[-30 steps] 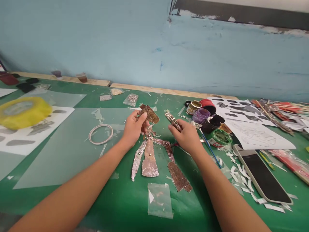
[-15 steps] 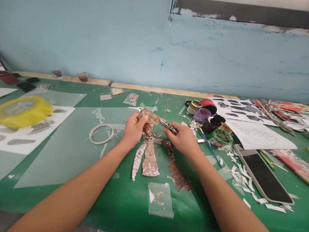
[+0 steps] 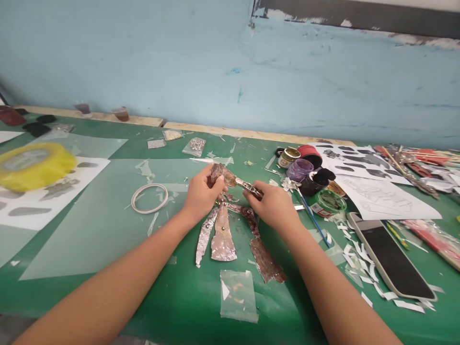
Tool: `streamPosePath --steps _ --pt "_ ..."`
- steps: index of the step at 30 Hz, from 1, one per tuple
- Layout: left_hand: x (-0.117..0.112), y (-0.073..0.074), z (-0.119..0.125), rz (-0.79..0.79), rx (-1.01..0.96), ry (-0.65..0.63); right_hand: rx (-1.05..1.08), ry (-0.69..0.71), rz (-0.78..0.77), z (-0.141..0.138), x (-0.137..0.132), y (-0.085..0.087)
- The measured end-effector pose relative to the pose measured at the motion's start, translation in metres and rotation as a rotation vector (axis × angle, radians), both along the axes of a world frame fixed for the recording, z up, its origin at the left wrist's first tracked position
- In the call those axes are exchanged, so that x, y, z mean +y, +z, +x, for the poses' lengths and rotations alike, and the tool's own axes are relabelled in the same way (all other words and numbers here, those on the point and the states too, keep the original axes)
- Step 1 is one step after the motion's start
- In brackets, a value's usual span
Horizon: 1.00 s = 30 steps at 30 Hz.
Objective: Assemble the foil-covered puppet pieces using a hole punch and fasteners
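My left hand (image 3: 203, 190) pinches a brown, shiny, foil-like cut-out piece (image 3: 227, 175) between thumb and fingers, above the table. My right hand (image 3: 270, 200) is closed around a silver plier-like tool (image 3: 248, 188). The tool's tip meets the right end of the brown piece; whether it grips the edge I cannot tell. Below my hands lies a jointed figure of similar shiny pieces: a wide panel (image 3: 223, 235), a narrow strip (image 3: 206, 237) to its left and a bent limb (image 3: 266, 258) to its right. Small round fasteners show on them. My left fingertips are partly hidden behind the brown piece.
A tape roll (image 3: 149, 198) lies left of my hands, on a translucent sheet (image 3: 89, 230). Yellow tape (image 3: 61, 165) sits farther left. Paint jars (image 3: 327, 203), a blue brush (image 3: 313, 218), a phone (image 3: 393, 258) and paper scraps (image 3: 364, 266) are to the right. A plastic bag (image 3: 237, 294) lies in front.
The brown piece has turned slightly in my left hand and shows a darker face. The tool remains at its right end. The view has shifted very slightly.
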<state>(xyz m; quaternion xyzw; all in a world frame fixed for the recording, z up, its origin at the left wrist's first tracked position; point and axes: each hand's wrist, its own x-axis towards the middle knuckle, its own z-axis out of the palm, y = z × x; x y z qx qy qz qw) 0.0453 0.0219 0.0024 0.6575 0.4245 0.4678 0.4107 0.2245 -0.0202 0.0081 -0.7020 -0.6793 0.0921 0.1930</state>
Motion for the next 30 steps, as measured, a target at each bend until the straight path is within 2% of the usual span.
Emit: streamPosePath --steps 4,10,17,22,30 --pt "-0.003 0.0 0.001 -0.034 -0.012 -0.013 0.148 0.052 -0.02 0.001 0.0 0.001" --pt "-0.009 0.0 0.003 -0.031 0.071 -0.131 0.232 0.112 -0.002 -0.004 -0.004 0.006" --pt "-0.016 0.002 0.01 -0.108 0.036 -0.007 0.374 0.159 -0.054 -0.004 -0.003 0.004" --pt "-0.017 0.001 0.012 -0.101 0.057 0.078 0.358 0.15 -0.073 -0.004 -0.002 0.002" --pt "-0.014 0.002 0.011 -0.089 0.038 0.118 0.438 0.166 -0.099 -0.004 -0.001 -0.002"
